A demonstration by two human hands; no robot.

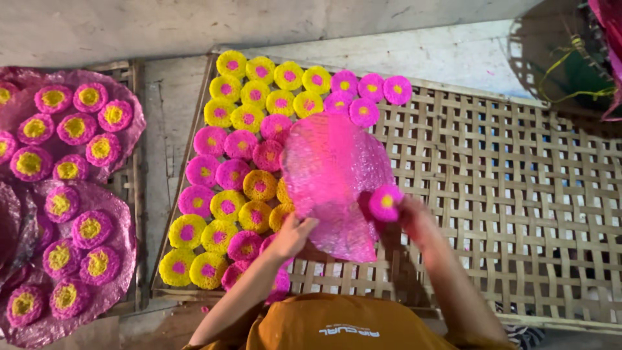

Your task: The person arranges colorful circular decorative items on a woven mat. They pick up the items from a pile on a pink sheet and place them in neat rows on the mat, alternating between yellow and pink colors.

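From the head camera, looking straight down, a large round pink netted sheet [334, 181] is held up between the two hands over a woven bamboo tray [518, 194]. Beyond and beside the left hand [293, 234], rows of small round noodle-like discs [246, 149] lie side by side on the tray, some yellow with pink centres, some pink with yellow centres, filling the tray's end on that side. The left hand grips the sheet's near edge, thumb on top and fingers curled under it, its bare forearm running back toward an orange shirt [343, 324] that carries a white printed label. The right hand [411, 210] is raised at the sheet's other edge, its fingers closed around a single pink disc with a yellow centre [386, 201] that touches the sheet; whether it also pinches the sheet cannot be told. Well to the outside of the left hand, more pink sheets [84, 259] lie on a second tray, each bearing purple-pink discs with yellow centres [74, 126]. Past the right hand the tray is bare lattice.
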